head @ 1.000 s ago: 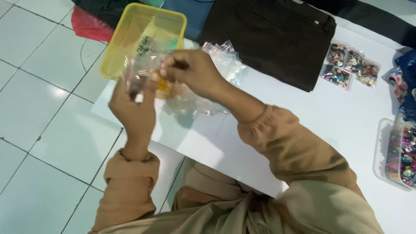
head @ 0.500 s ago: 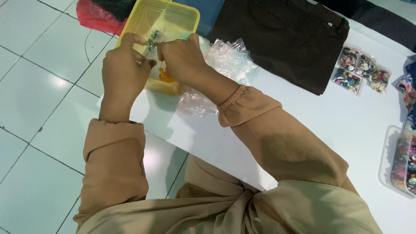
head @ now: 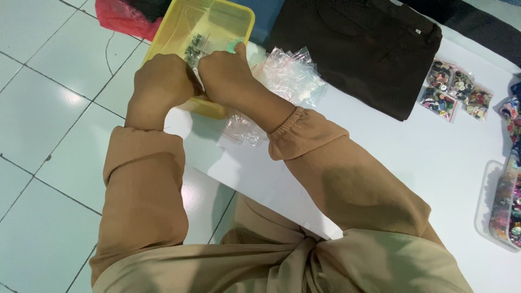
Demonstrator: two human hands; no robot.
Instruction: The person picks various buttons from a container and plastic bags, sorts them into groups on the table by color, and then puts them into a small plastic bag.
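My left hand [head: 161, 87] and my right hand [head: 226, 74] are pressed together over the near edge of a yellow plastic tub [head: 239, 16]. Between their fingers they pinch a small clear plastic bag of dark buttons [head: 194, 48], held just above the tub. My fingertips are hidden behind the backs of my hands. A loose heap of empty clear plastic bags [head: 293, 76] lies on the white sheet [head: 412, 163] right beside my right wrist.
A dark brown folded garment [head: 363, 49] lies at the back. Three small bags of mixed coloured buttons [head: 455, 89] sit right of it. A clear tray of coloured buttons [head: 504, 206] is at the right edge. A red plastic bag [head: 116, 13] lies on the white tiled floor [head: 49, 108].
Both hands have moved forward and down from in front of me to the yellow tub, carrying the small bag with them. The camera has tilted closer over the tub.
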